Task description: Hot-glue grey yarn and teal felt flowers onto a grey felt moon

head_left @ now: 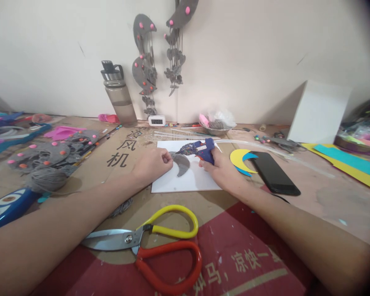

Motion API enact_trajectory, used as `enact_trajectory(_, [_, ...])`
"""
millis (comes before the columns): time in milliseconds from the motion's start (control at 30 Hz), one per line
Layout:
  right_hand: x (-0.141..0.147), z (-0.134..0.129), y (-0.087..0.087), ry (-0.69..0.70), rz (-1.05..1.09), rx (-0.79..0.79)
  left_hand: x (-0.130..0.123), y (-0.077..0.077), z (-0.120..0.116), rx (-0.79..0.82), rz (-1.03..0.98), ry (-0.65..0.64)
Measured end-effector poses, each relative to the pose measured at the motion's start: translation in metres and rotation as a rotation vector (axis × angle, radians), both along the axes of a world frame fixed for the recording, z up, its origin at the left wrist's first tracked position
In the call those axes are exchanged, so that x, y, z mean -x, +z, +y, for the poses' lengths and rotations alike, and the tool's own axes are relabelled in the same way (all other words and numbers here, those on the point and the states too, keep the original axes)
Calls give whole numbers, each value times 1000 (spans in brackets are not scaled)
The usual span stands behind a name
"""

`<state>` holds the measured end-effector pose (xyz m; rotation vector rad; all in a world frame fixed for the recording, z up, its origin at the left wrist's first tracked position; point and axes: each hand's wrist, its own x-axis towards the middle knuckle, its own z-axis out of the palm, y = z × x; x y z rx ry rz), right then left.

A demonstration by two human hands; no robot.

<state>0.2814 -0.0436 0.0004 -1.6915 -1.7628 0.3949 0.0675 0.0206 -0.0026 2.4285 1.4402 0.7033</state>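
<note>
My right hand (223, 170) is wrapped round a blue hot glue gun (205, 149), its nozzle pointing left. Under the nozzle tip lies a grey felt crescent (182, 165), flat on a white board (163, 187). My left hand (154, 165) is closed in a pinch at the crescent's left end. What sits between those fingertips is too small to make out. Just right of the glue gun rest a yellow paper crescent (242, 159) and a blue one (244, 172), partly overlapping.
Large scissors (169, 236) with yellow and red handles lie in front. A black phone (276, 172) is at the right. Behind stand a bottle (120, 98), a small clock (157, 120) and a bowl (216, 130). Grey yarn (46, 179) lies left. Felt garlands (144, 65) hang on the wall.
</note>
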Motion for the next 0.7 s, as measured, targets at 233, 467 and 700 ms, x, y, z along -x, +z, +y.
enact_trajectory(233, [1,-1,-4,43,-52,-5,0,-1,0,-8,2,-1])
enact_trajectory(467, [1,1,-4,20,-35,-18,0,0,1,-9,9,-4])
enact_trajectory(700, [1,-1,-1,39,15,-1,0,-1,1,2,2,-8])
